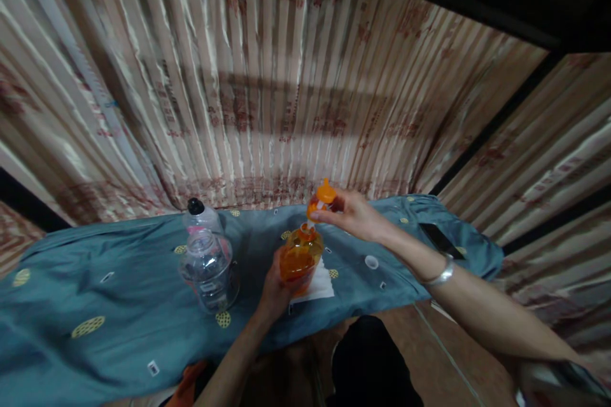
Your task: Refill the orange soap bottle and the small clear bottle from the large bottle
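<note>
The bottle [300,261] was amber, deeper orange toward its base, and the pump [326,194] bright orange with a white stem. The cloth [143,280] was teal, scattered with yellow, dark-flecked ovals and small black-and-white rectangles. The curtain [267,63] showed pinkish beige and brown stripes under dark-red motifs. The jar [210,267] was colourless, the cap [195,205] black, the paper [322,285] white, the bracelet [445,270] silver, the phone [440,240] black, the floor [443,331] brown.

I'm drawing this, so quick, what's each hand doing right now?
Left hand: closed around the orange bottle.
Right hand: closed on the orange pump.
</note>
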`<state>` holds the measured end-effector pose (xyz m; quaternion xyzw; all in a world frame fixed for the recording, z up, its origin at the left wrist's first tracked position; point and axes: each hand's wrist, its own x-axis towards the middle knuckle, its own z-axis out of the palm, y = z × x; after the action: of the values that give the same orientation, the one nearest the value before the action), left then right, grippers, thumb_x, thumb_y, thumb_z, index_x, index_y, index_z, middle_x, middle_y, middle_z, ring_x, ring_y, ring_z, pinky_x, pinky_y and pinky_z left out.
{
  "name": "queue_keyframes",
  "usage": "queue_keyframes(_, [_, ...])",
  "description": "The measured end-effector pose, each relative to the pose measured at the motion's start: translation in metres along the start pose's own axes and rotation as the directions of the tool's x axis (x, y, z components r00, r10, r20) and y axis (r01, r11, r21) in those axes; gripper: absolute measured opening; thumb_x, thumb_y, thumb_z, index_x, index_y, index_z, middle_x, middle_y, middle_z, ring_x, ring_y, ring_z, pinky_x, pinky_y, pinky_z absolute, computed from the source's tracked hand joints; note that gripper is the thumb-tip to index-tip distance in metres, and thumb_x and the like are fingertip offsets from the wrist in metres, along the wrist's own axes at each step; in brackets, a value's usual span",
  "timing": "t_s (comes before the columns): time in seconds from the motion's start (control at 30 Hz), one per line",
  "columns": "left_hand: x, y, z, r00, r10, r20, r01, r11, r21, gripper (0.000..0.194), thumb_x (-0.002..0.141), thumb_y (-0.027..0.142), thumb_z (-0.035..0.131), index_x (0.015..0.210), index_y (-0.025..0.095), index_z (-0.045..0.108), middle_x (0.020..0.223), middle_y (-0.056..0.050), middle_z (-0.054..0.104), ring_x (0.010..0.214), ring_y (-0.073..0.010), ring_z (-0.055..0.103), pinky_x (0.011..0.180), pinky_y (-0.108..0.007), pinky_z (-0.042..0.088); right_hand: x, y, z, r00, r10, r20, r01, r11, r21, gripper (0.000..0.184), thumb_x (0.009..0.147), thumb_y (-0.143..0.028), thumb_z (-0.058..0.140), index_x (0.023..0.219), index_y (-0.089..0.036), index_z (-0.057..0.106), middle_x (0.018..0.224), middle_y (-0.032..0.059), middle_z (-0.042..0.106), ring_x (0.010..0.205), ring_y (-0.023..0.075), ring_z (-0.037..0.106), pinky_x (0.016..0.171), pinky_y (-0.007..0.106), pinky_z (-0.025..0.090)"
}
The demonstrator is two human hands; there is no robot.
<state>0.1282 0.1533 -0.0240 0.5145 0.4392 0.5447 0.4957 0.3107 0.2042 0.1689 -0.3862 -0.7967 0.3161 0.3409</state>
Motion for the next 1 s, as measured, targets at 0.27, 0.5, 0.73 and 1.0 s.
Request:
queue_keyframes(0.27, [0.001,-0.002,0.001,1.0,-0.015,-0.006,0.015,1.0,-0.019,0.074,0.061,0.039,0.09,0.125,0.025,0.056,0.12,-0.008,0.073,0.113,-0.0286,0.069,0.103,-0.047,0.052,-0.005,0.023,0.022,0.995,0.012,0.099,-0.008,0.999,-0.046,0.034,0.09,-0.053,0.07,0.094,-0.019,0.074,0.084,0.0005,0.073,0.078,0.0185,0.067,0.078,0.031,0.053])
queue_keyframes(0.5, [0.0,0.001,0.001,0.999,-0.031,-0.011,0.031,0.999,-0.022,0.075,0.061,0.039,0.09,0.124,0.024,0.054,0.122,-0.008,0.072,0.114,-0.0282,0.069,0.104,-0.047,0.051,-0.003,0.028,0.022,0.99,0.02,0.139,-0.013,0.998,-0.057,0.033,0.089,-0.051,0.072,0.094,-0.019,0.076,0.089,0.0003,0.077,0.081,0.0175,0.068,0.08,0.03,0.053])
queue_keyframes(0.73, [-0.001,0.001,0.002,0.999,-0.04,-0.001,0.04,0.999,-0.031,0.075,0.062,0.039,0.088,0.127,0.026,0.053,0.123,-0.007,0.073,0.116,-0.0291,0.069,0.105,-0.049,0.051,-0.01,0.026,0.032,1.0,-0.008,0.02,0.01,0.992,-0.123,0.032,0.092,-0.051,0.069,0.095,-0.019,0.075,0.087,0.0013,0.077,0.082,0.02,0.071,0.077,0.029,0.052])
queue_keyframes(1.0, [0.0,-0.001,0.001,0.999,-0.05,0.02,0.051,0.998,-0.031,0.076,0.062,0.038,0.088,0.126,0.023,0.051,0.125,-0.009,0.072,0.117,-0.0291,0.069,0.107,-0.05,0.05,-0.021,0.027,0.028,0.999,-0.007,0.031,0.011,0.992,-0.124,0.048,0.088,-0.056,0.073,0.122,-0.021,0.07,0.112,0.0069,0.077,0.105,0.0267,0.072,0.094,0.038,0.055])
